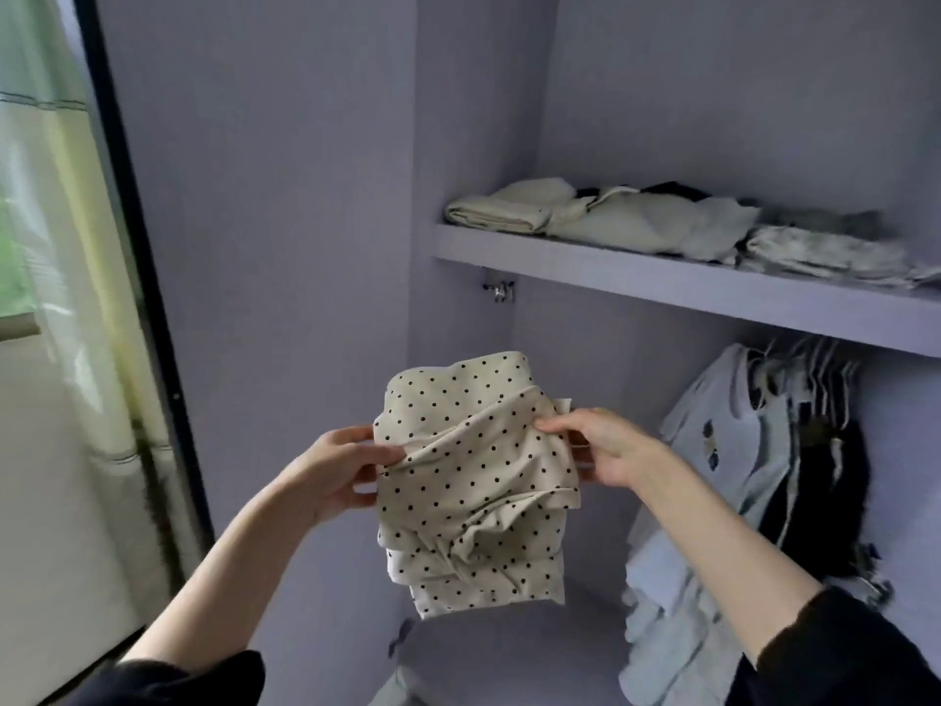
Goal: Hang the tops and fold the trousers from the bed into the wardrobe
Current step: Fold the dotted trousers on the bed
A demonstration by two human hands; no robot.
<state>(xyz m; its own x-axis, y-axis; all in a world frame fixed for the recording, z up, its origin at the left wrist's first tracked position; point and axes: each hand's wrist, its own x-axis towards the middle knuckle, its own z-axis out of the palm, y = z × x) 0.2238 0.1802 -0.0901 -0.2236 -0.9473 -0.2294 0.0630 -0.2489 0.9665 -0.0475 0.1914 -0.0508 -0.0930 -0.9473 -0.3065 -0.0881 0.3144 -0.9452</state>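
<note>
one folded bundle of cream polka-dot trousers (473, 481) is held up in front of the open wardrobe (315, 196), below the level of the shelf (662, 277) and left of the hanging tops (753, 450). both hands have hold of it: the left hand (346, 471) pinches the left edge, thumb on the front and fingers behind, and the right hand (606, 450) grips the right edge the same way, thumb over a loose top flap. the fold is rough, with layers stepping out at the bottom and a crease running across the middle.

the step in hand looks like putting this folded piece away on the shelf. to do it well, i would first square it up: tuck the slipping lower layers in and smooth the top flap so the stack does not spring apart when it is let go. then slide palms under it rather than pinching the edges, lift it level, and set it down flat. the shelf already carries folded pale clothes (585, 216) along most of its visible length, so the bundle would likely go on top of one of those piles, edges aligned, and not hanging over the front lip.

a window with a light curtain (46, 247) stands to the left.
</note>
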